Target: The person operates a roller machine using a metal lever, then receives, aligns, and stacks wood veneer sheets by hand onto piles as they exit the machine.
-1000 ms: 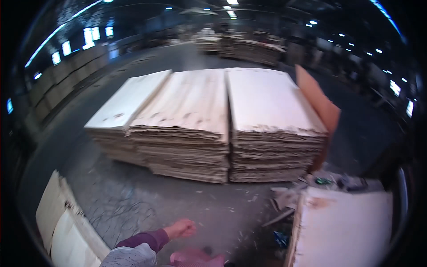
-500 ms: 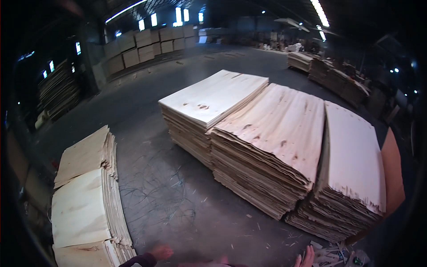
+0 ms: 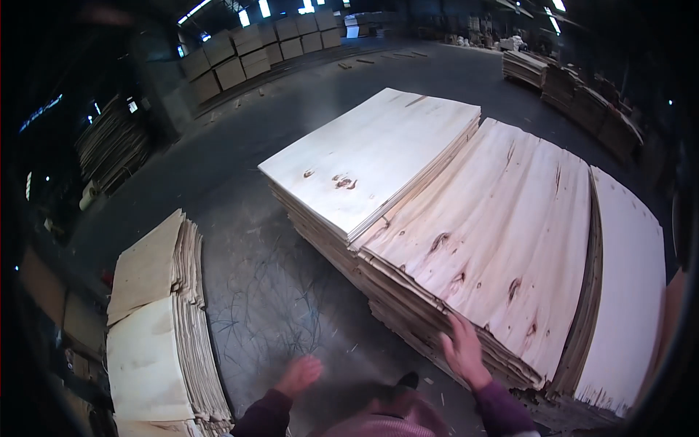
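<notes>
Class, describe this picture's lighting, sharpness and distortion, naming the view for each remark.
Head view: windows glare against deep shadow; head view: the left hand looks soft, while dark knots on the middle wood stack read clearly; head view: the right wood stack bows with fisheye distortion, and the picture's corners fall black.

Two bare hands (image 3: 466,352) and two purple sleeves (image 3: 501,406) between five and seven o'clock; three rectangular stacks of pale wood veneer sheets (image 3: 495,233) around three; three tan-and-cream sheet stacks (image 3: 147,363) near eight.
</notes>
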Available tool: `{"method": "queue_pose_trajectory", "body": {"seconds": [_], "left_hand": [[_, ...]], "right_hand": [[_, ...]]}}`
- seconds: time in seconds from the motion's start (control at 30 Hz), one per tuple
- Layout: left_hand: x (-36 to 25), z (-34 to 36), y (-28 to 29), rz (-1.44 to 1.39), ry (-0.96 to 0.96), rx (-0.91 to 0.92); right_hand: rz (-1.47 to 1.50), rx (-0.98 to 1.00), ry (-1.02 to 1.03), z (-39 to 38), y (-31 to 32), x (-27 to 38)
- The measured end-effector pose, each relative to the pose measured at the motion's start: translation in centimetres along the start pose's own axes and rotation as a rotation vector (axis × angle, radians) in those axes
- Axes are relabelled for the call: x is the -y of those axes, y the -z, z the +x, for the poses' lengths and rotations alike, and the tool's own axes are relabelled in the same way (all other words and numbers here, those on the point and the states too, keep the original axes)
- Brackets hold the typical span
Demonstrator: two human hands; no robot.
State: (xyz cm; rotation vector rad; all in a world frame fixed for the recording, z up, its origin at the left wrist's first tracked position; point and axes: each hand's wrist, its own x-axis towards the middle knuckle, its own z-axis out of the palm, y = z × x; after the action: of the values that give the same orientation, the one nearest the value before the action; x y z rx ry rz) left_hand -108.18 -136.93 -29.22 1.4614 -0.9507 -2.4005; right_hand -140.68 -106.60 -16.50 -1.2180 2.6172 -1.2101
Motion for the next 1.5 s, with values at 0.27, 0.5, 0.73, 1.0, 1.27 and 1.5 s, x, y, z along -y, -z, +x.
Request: {"method": "queue_pose_trajectory", "body": {"seconds": [0.27,0.5,0.73,1.0,1.27,1.5], "left_hand": [[-17.7,11.7,-12.3,-0.102,-0.124,0.074],[-29.4,28.9,-13.6,-0.190,-0.058,0.001],[-40.7,31.9,-15.9,0.076,0.198,0.145],[-44.1,30.7,-17.8,-0.276,0.314,0.386],[-39.9,34.2,-18.8,-0.275,0.339,0.223],[-38.0,36.1,-18.4,-0.194,0.202,0.212]], "right_hand": [[0.381,0.141,-0.246,32.7,-21.4,-1.0],[0.463,0.061,-0.687,40.3,-29.4,-1.3],[0.876,-0.023,-1.002,44.8,-23.9,4.2],[1.327,-0.235,-0.956,49.2,-20.1,10.3],[1.415,-0.156,-1.149,46.5,-28.0,2.4],[1.324,-0.206,-0.986,44.8,-29.9,0.9]]}}
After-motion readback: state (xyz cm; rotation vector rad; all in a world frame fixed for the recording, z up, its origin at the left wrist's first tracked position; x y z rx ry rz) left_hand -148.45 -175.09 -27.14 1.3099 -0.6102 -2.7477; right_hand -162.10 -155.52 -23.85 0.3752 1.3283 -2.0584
